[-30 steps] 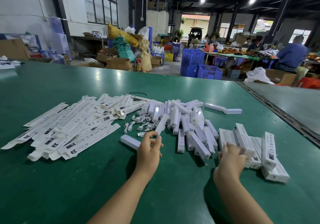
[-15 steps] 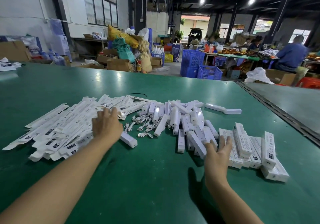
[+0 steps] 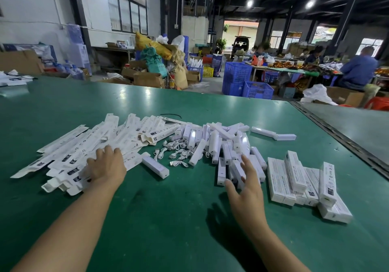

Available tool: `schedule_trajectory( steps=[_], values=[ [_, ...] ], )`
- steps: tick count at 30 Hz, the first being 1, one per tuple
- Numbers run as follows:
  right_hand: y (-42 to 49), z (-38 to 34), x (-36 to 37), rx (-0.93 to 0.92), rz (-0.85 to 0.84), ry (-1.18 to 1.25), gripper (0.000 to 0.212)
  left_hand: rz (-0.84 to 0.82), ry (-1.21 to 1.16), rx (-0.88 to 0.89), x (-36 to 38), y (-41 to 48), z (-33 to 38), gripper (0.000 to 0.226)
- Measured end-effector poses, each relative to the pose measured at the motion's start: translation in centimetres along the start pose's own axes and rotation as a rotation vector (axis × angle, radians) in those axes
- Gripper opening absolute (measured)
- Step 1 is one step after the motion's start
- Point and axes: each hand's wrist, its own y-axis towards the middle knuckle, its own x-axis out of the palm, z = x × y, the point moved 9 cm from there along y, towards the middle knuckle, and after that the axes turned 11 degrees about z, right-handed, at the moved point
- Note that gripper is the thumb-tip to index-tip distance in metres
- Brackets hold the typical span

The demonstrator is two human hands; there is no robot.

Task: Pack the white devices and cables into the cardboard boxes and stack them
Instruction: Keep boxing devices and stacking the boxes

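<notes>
On the green table (image 3: 168, 225), the heap of flat cartons (image 3: 69, 151) lies far left, and the left hand (image 3: 106, 167) rests palm-down on its near edge w/ fingers fairly straight, gripping nothing; one white device (image 3: 155, 167) lies just beside this hand on its right, untouched. Next come the small cables (image 3: 175, 154) and the pile of white devices (image 3: 219, 143). The right hand (image 3: 247, 185) hovers w/ fingers spread wide over the near edge of that pile, holding nothing, and the packed boxes (image 3: 294, 177) are stacked just to its right.

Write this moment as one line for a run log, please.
phase: reaching | left hand: rests on flat boxes | right hand: open over loose devices | cables: loose | packed boxes: piled at right
</notes>
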Motion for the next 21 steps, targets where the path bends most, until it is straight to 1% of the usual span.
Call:
schedule_trajectory(
  steps=[1, 3, 5, 6, 8, 9, 12, 13, 14, 17, 21],
  values=[
    [0.0, 0.0, 0.1, -0.016, -0.011, -0.013, 0.071, 0.014, -0.031, 0.020, -0.1, 0.1, 0.4, 0.047],
    [-0.1, 0.0, 0.2, -0.032, -0.033, -0.035, 0.069, 0.046, -0.044, 0.019, -0.2, 0.2, 0.6, 0.060],
    [-0.1, -0.2, 0.4, -0.047, -0.048, -0.048, 0.068, 0.015, -0.016, -0.038, 0.3, 0.0, 0.1, 0.075],
    [-0.2, -0.2, 0.4, -0.053, -0.047, -0.047, 0.066, -0.013, -0.027, -0.075, 0.7, -0.1, -0.1, 0.077],
    [-0.2, -0.4, 0.1, -0.068, -0.031, -0.041, 0.062, -0.029, -0.051, -0.112, 0.9, -0.1, 0.0, 0.072],
    [-0.2, -0.5, 0.0, -0.080, -0.021, -0.036, 0.058, -0.007, -0.028, -0.093, 0.8, 0.1, 0.2, 0.065],
    [-0.1, -0.6, 0.2, -0.100, -0.033, -0.019, 0.036, 0.040, 0.064, -0.003, -0.2, 0.4, 0.9, 0.035],
    [-0.1, -0.4, 0.4, -0.095, -0.048, -0.015, 0.030, 0.040, 0.055, -0.001, -0.4, 0.4, 0.9, 0.030],
    [-0.1, -0.3, 0.6, -0.089, -0.063, -0.013, 0.024, 0.038, 0.022, -0.006, -0.4, 0.3, 1.0, 0.031],
    [-0.2, -0.3, 0.8, -0.095, -0.081, -0.011, 0.016, 0.074, -0.170, -0.091, -1.2, 0.0, 1.0, 0.048],
    [-0.3, -0.7, 0.8, -0.134, -0.084, -0.010, 0.020, 0.251, -0.448, -0.157, -4.2, -0.3, 2.2, 0.054]
  ],
)
